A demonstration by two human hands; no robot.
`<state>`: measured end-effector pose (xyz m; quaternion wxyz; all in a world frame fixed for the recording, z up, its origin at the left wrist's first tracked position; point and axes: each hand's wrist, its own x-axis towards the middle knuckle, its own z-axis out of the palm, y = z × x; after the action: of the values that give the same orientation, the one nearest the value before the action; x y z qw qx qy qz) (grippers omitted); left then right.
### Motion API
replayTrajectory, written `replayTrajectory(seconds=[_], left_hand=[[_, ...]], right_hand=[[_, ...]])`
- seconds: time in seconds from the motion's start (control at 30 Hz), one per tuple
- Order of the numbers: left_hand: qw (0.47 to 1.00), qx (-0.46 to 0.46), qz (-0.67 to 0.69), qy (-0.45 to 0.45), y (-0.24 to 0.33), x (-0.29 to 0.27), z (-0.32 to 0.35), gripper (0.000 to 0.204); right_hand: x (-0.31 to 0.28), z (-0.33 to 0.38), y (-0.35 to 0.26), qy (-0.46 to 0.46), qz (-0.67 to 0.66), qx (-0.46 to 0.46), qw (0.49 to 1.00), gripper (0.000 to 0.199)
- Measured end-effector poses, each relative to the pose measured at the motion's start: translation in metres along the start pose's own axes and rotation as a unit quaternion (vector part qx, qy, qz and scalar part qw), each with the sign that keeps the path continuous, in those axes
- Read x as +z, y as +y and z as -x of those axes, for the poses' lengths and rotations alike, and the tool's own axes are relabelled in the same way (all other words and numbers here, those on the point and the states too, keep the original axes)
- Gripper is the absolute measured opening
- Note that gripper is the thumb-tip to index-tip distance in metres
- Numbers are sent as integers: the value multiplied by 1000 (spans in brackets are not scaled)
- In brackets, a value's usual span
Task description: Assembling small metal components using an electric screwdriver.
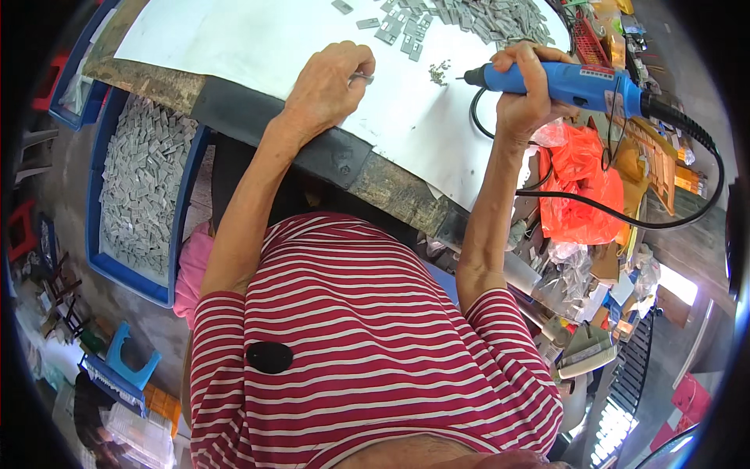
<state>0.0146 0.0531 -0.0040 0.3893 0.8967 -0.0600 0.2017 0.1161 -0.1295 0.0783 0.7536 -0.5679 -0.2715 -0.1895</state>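
My right hand (522, 98) is wrapped round a blue electric screwdriver (578, 84), held nearly level with its bit toward the left. Just left of the bit, a little heap of tiny brass-coloured screws (438, 73) lies on the white sheet (234, 39) covering the table. My left hand (332, 87) is closed near the table's front edge, pinching a small grey metallic piece (362, 77). Most of that piece is hidden by the fingers. Beyond both hands lies a large pile of small grey rectangular parts (500, 19), with several loose ones at its left.
A blue tray (92, 211) full of similar grey parts stands left, below table height. The screwdriver's black cable (625, 223) loops at the right, past a red plastic bag (582, 191) and clutter. The table's dark front edge (242, 109) runs under my left forearm. A blue stool (129, 359) stands lower left.
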Motion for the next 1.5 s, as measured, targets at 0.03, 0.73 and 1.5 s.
replayTrajectory(seconds=[0.03, 0.73, 1.5], left_hand=[[1000, -1, -3, 0, 0, -1, 2, 12], [931, -189, 64, 306, -35, -109, 70, 21], [987, -51, 112, 99, 48, -19, 19, 22]], right_hand=[[1, 0, 3, 0, -3, 0, 1000, 12], [0, 2, 9, 51, -65, 33, 996, 11], [11, 17, -19, 20, -206, 168, 964, 15]])
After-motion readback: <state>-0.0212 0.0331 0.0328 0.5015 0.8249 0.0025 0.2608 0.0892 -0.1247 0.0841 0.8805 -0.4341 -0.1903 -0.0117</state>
